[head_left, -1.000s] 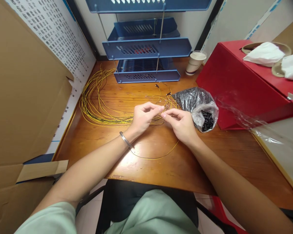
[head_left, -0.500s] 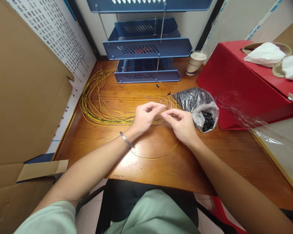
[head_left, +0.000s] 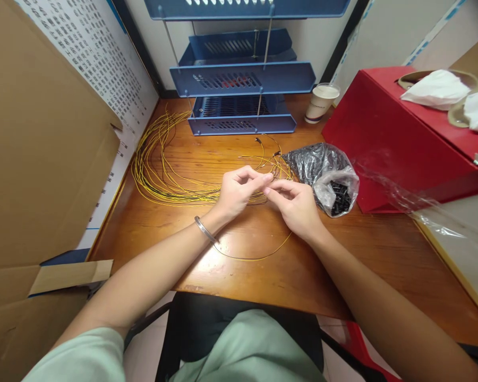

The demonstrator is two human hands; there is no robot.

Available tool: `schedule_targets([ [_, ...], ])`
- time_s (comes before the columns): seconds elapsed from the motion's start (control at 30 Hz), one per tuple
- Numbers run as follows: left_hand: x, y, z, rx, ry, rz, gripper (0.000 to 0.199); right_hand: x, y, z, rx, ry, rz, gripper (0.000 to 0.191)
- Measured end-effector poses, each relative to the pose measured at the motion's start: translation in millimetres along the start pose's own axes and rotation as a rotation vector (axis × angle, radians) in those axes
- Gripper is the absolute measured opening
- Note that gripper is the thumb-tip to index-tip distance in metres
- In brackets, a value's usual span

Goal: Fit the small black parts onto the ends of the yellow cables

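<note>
My left hand (head_left: 239,190) is closed in a pinch, thumb against forefinger, over the near side of a bundle of thin yellow wires (head_left: 175,197). What sits between its fingertips is too small to make out. Almost touching it, my right hand (head_left: 297,204) pinches a thin yellow wire (head_left: 258,259), which loops from under this hand across the table towards my left wrist. Behind the fingertips, the loose wire ends spread out, some with small black connectors (head_left: 258,140). Beside my right hand lies an open clear plastic bag (head_left: 318,159) full of small black parts (head_left: 341,197).
A blue tiered tray rack (head_left: 242,125) stands at the back of the wooden table (head_left: 143,233). A paper cup (head_left: 321,103) is at its right, near a red box (head_left: 382,138). Cardboard (head_left: 43,159) walls the left side.
The fingertips of my two hands have come slightly closer together. The view has shifted a little; the wires and the bag lie as before.
</note>
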State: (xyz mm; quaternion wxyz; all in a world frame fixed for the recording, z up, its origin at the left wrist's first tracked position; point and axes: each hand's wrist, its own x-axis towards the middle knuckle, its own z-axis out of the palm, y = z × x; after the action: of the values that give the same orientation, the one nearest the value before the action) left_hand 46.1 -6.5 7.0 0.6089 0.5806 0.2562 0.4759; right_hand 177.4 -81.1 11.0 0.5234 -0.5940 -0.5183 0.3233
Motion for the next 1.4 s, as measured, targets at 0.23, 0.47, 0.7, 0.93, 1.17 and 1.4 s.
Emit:
schedule_targets([
  [0.23, 1, -3, -0.3, 0.130, 0.018, 0.061, 0.047, 2, -1, -1, 0.031, 0.042, 0.004, 0.019],
  [0.47, -3, -6, 1.4, 0.163, -0.017, 0.076, 0.036, 4, -5, -2, 0.098, 0.133, 0.022, 0.020],
  [0.7, -5, -5, 1.3, 0.194, -0.053, 0.082, 0.026, 4, -4, -1, 0.045, 0.129, -0.017, 0.019],
  [0.93, -2, -6, -0.8, 0.142, -0.047, 0.108, 0.021, 0, -2, 0, 0.003, 0.087, -0.033, 0.018],
  [1.17, 0, -7, -0.1, 0.124, 0.024, 0.055, 0.027, 3, -3, -4, -0.008, 0.132, -0.027, 0.020],
  [1.4, -5, -11, 2.9, 0.266, -0.047, 0.085, 0.023, 7, -5, -8, 0.047, 0.171, -0.037, 0.015],
])
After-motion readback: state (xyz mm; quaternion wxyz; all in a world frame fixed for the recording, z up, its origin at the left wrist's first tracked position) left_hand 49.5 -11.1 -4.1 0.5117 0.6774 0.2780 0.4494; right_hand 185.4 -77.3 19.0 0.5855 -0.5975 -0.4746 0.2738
